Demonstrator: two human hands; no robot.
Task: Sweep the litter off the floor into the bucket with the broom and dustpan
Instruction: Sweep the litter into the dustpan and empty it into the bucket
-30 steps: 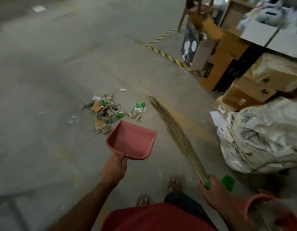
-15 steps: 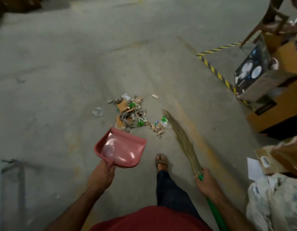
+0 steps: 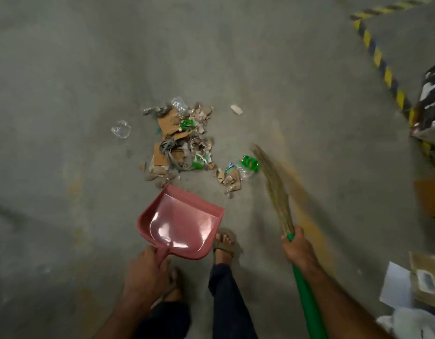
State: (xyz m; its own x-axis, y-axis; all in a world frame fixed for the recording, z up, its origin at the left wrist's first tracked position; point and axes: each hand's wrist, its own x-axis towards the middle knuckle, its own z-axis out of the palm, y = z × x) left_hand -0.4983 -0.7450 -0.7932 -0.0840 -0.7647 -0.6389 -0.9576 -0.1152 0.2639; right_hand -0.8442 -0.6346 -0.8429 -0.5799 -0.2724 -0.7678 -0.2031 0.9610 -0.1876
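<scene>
Left hand: the left hand [image 3: 144,272] is curled round the short handle of a pink plastic dustpan [image 3: 181,222], gripping it firmly; the thumb lies along the handle's near side.
Dustpan: held low over the grey concrete floor [image 3: 64,94], its open mouth tilted toward the litter, far corner just beside the nearest scraps; whether its lip touches the floor cannot be told.
Right hand: the right hand [image 3: 297,248] is clenched round the top of the green plastic handle where it meets the bristles of a long straw-coloured grass broom [image 3: 275,189].
Broom: bristles slant up and to the left from the fist — the tip lies next to a crumpled green wrapper [image 3: 248,163] at the right edge of the litter; the bristles are blurred. The green handle runs down past the forearm to the bottom edge.
Litter: a loose pile of torn brown cardboard, green wrappers and grey cord [image 3: 182,140] on the floor ahead of the dustpan, with a smaller cluster to its right near the broom tip.
Strays: a clear plastic scrap [image 3: 121,129] lies left of the pile, a small pale chip [image 3: 236,109] up and to the right — both apart from it.
Feet: a sandalled foot [image 3: 225,243] stands just right of the dustpan.
Surroundings: yellow-and-black striped floor tape [image 3: 382,67] runs down the upper right.
</scene>
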